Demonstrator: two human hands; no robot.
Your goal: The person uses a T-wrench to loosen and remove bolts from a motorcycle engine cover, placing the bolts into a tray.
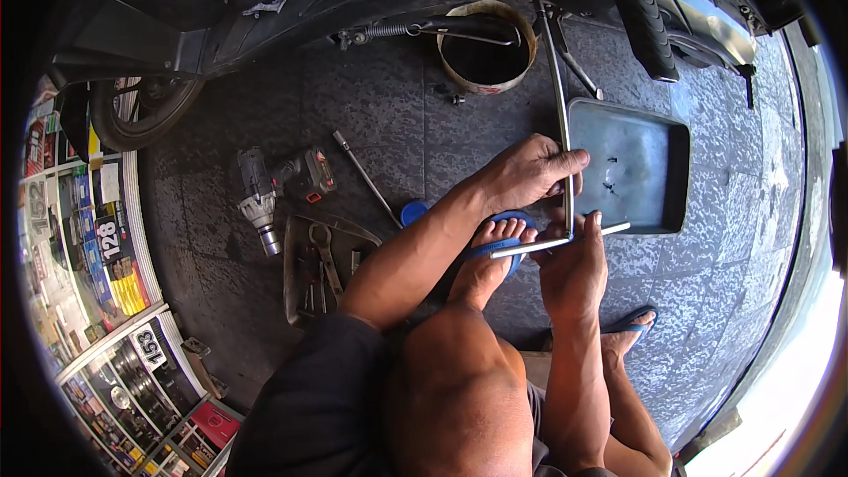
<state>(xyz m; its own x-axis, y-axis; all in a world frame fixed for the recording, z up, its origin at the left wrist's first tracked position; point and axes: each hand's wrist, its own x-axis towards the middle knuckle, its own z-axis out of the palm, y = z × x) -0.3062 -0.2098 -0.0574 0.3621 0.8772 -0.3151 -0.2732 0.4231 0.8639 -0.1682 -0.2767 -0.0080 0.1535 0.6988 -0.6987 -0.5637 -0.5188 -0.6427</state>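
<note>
A long silver T-handle wrench (559,88) runs from the underside of a dark motorcycle (353,0) down toward me. My left hand (533,172) is closed round its shaft, thumb on the near side. Lower down, my right hand (576,272) is turned palm up, its fingers curled about the joint of shaft and crossbar. The crossbar lies slantwise and sticks out on both sides of this hand. At the far end, the wrench's tip meets the motorcycle's underside, where the exact contact is too small to make out.
Under the motorcycle stands a round pan (487,79) of dark liquid. A grey rectangular tray (645,159) with small dark bits lies right of the wrench. To the left are a cordless impact wrench (258,190), a socket extension bar (367,177), a blue cap (413,213) and a toolbox (291,278).
</note>
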